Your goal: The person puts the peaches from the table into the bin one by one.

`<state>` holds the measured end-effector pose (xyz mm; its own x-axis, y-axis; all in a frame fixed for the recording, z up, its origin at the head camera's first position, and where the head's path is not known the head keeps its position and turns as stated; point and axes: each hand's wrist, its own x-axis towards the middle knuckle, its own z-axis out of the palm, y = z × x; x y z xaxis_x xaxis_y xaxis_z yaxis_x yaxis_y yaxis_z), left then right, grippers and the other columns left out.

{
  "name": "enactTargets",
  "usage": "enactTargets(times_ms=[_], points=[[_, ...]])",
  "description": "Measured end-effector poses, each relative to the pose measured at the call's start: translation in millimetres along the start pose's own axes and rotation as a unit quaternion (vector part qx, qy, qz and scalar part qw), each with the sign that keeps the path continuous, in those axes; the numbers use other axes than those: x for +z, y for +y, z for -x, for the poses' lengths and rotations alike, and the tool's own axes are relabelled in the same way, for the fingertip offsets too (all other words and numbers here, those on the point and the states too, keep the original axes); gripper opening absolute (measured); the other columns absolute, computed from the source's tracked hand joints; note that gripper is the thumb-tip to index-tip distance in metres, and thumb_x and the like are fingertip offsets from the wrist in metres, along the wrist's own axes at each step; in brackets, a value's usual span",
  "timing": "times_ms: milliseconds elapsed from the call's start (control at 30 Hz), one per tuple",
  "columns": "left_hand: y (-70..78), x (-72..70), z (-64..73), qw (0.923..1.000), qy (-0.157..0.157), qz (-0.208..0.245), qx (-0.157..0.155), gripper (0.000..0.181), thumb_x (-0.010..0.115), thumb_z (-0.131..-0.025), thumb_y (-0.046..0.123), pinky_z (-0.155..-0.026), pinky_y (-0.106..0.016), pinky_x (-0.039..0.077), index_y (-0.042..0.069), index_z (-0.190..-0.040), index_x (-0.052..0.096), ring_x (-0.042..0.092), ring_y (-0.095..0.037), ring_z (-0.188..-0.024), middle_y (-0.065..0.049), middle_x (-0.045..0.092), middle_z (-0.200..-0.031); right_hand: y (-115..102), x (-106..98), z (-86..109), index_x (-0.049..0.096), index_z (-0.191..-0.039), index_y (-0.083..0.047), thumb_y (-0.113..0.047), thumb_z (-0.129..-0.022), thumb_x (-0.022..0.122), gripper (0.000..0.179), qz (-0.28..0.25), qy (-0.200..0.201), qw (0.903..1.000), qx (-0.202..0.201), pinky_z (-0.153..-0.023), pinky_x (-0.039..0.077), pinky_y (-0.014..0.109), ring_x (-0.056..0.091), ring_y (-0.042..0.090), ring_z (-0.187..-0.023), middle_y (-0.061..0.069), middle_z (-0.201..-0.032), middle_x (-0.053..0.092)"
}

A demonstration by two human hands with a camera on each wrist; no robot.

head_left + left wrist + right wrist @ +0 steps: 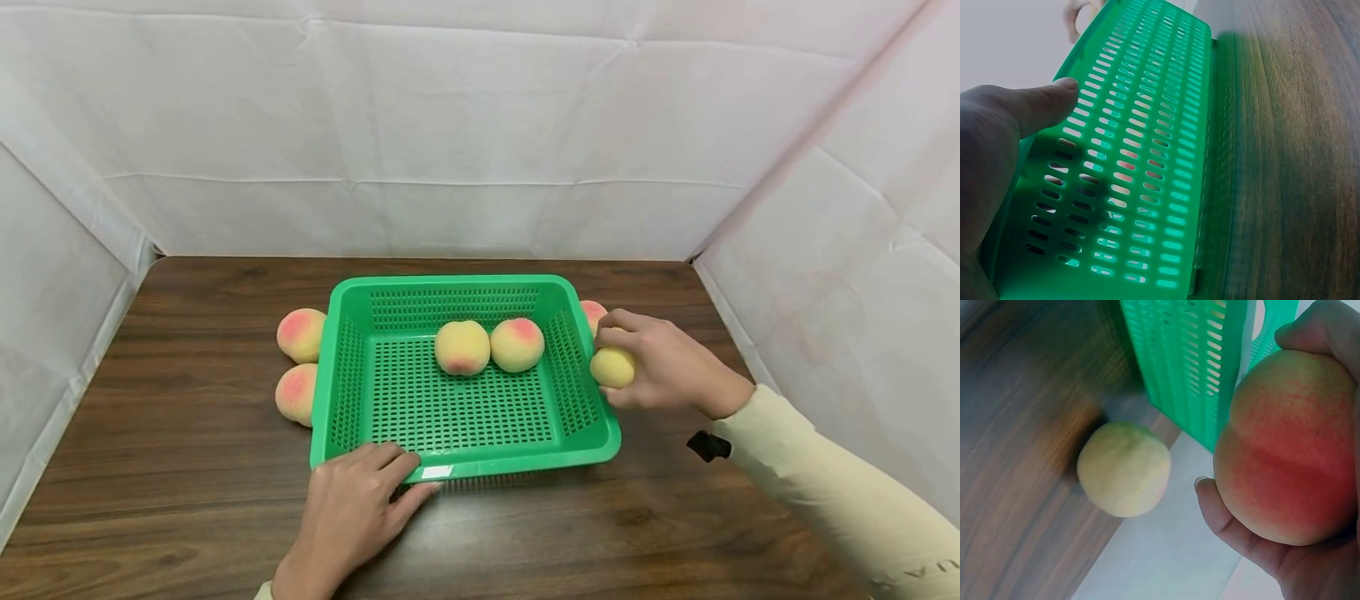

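A green perforated basket stands on the brown table, with two peaches inside: one peach near its middle and another peach close on the right. At the near rim my left hand grips the basket, fingers over the edge; the left wrist view has the thumb against the outer wall. Just beyond the right rim, my right hand holds a yellow-and-red peach at about rim height. Below it, in the right wrist view, a pale peach rests on the table beside the basket.
Left of the basket lie two peaches, a rear peach and a front peach, partly behind the rim. White cloth walls enclose the table at the back and sides. A small black item shows at the right sleeve.
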<state>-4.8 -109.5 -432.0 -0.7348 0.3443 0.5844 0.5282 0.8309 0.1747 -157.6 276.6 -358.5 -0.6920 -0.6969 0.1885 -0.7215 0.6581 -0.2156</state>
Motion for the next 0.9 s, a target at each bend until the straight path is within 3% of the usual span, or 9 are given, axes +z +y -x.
enactTargets(times_ms=[433, 600, 900], points=[[0.2, 0.0, 0.5, 1.0, -0.003, 0.0, 0.0, 0.03, 0.079, -0.08, 0.051, -0.05, -0.025, 0.047, 0.024, -0.076, 0.067, 0.059, -0.007, -0.06, 0.011, 0.064, -0.071, -19, 6, -27.7, 0.066, -0.093, -0.022, -0.024, -0.065, 0.085, 0.034, -0.001, -0.013, 0.9977, -0.067, -0.062, 0.047, 0.024, 0.053, 0.007, -0.074, -0.001, -0.11, 0.061], [0.0, 0.1, 0.5, 1.0, -0.003, 0.003, -0.001, 0.029, 0.08, -0.079, 0.05, -0.051, -0.025, 0.049, 0.024, -0.077, 0.067, 0.061, -0.007, -0.061, 0.011, 0.066, -0.073, -29, 10, -39.4, 0.066, -0.093, -0.023, -0.024, -0.065, 0.084, 0.033, -0.01, -0.032, 0.9961, -0.082, -0.063, 0.047, 0.024, 0.054, 0.008, -0.082, -0.001, -0.11, 0.063], [0.0, -0.4, 0.4, 1.0, -0.002, 0.0, -0.003, 0.03, 0.081, -0.079, 0.05, -0.051, -0.025, 0.048, 0.023, -0.077, 0.068, 0.061, -0.007, -0.062, 0.012, 0.065, -0.072, -44, 19, -55.0, 0.065, -0.094, -0.021, -0.023, -0.065, 0.081, 0.034, -0.011, -0.071, 0.9909, -0.114, -0.064, 0.042, 0.022, 0.051, 0.008, -0.081, 0.0, -0.109, 0.061]])
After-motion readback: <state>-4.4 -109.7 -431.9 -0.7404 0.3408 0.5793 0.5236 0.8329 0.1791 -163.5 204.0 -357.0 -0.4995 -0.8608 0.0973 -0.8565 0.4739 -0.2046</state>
